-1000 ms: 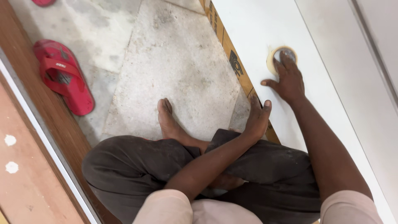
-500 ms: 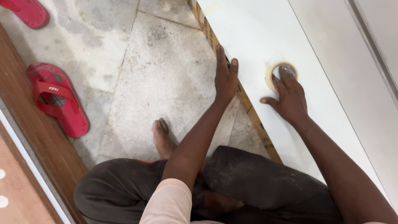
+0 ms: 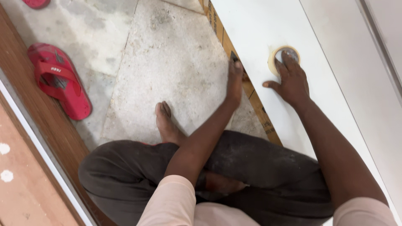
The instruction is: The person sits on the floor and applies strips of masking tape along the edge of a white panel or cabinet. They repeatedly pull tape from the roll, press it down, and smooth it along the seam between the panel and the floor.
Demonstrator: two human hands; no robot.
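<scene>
Right hand (image 3: 292, 79) presses tape roll (image 3: 282, 58) — left hand (image 3: 234, 81) on board edge (image 3: 251, 90).

Dark label (image 3: 234, 55), perhaps, on panel's brown edge (image 3: 255, 100).
</scene>
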